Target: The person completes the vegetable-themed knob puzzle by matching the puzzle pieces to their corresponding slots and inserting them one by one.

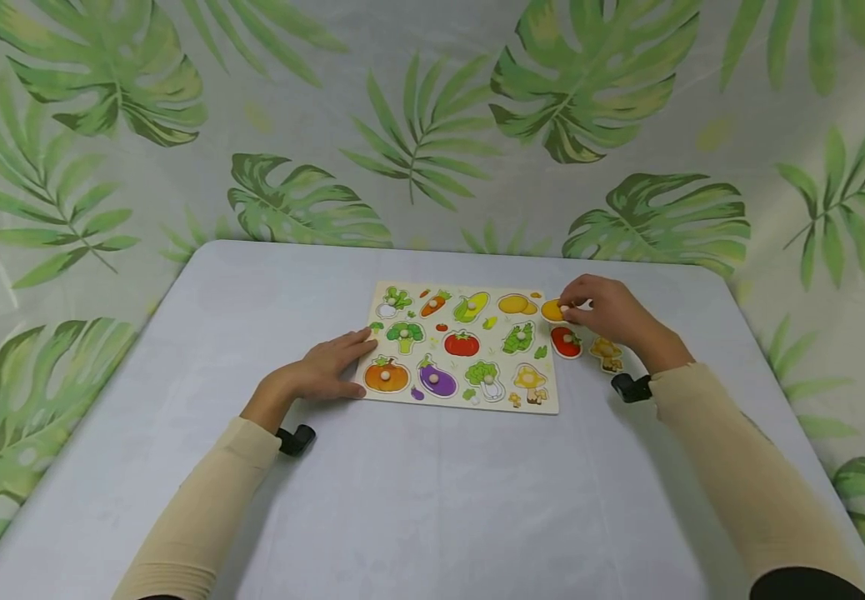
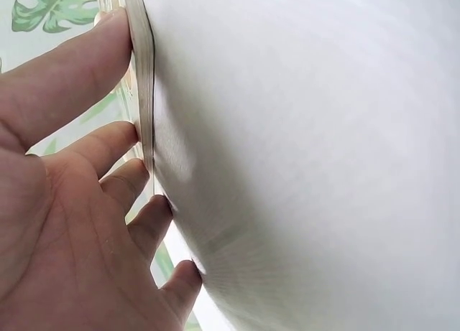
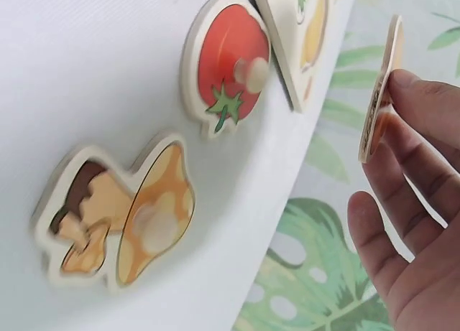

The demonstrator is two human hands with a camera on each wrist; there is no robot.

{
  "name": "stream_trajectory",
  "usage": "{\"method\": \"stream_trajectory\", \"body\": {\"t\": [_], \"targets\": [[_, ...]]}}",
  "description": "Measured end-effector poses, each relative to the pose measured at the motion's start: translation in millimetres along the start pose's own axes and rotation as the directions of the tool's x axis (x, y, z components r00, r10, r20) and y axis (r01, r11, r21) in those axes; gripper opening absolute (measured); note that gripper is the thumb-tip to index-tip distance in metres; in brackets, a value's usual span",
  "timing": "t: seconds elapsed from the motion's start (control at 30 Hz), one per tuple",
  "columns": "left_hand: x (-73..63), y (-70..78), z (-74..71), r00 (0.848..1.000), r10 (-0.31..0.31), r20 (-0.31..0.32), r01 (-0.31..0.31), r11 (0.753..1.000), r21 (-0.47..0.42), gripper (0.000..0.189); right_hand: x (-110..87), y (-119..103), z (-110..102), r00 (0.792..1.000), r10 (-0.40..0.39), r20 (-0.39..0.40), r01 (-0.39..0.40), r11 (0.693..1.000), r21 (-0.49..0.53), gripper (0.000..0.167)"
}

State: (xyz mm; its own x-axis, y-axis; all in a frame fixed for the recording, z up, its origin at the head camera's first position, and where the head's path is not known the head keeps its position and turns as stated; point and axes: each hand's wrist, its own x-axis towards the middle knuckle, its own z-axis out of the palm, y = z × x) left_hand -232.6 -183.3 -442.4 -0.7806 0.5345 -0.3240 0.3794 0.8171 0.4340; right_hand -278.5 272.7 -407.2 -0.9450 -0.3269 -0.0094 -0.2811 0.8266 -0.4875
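Observation:
A wooden vegetable puzzle board lies flat on the table, with knobbed pieces such as a pumpkin and an eggplant. My left hand rests at the board's left side, and in the left wrist view its spread fingertips touch the board edge. Beyond the board's upper right corner, my right hand pinches a yellow-orange puzzle piece. Seen edge-on in the right wrist view, that piece is held up between thumb and fingers, clear of the table.
Right of the board lie a loose tomato piece and a loose mushroom piece, both knob up. A white cloth covers the table. Behind its far edge hangs a leaf-patterned curtain.

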Motion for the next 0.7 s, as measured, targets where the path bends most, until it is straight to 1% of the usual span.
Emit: {"method": "stream_trajectory", "body": {"t": [0.13, 0.3, 0.4, 0.57, 0.7], "targets": [[0.7, -0.5, 0.0, 1.0, -0.002, 0.004, 0.002, 1.0, -0.004, 0.082, 11.6, -1.1, 6.4, 1.0, -0.003, -0.003, 0.003, 1.0, -0.001, 0.018], [1.4, -0.9, -0.8, 1.0, 0.003, 0.0, -0.003, 1.0, -0.004, 0.082, 27.1, -5.3, 17.1, 0.999, 0.004, 0.038, -0.004, 1.0, 0.008, 0.02], [2.2, -1.1, -0.3, 1.0, 0.009, -0.003, -0.009, 1.0, -0.002, 0.082, 34.8, -9.8, 23.0, 0.999, 0.012, 0.05, -0.012, 1.0, 0.012, 0.02], [1.2, -0.6, -0.1, 1.0, 0.004, 0.002, -0.004, 1.0, 0.002, 0.081, 46.1, -14.9, 30.1, 0.997, 0.067, 0.044, -0.069, 0.996, 0.049, 0.022], [0.5, 0.3, 0.0, 1.0, 0.004, 0.001, -0.004, 1.0, 0.005, 0.081, 52.6, -13.9, 35.3, 0.994, 0.102, 0.032, -0.104, 0.993, 0.061, 0.024]]}}
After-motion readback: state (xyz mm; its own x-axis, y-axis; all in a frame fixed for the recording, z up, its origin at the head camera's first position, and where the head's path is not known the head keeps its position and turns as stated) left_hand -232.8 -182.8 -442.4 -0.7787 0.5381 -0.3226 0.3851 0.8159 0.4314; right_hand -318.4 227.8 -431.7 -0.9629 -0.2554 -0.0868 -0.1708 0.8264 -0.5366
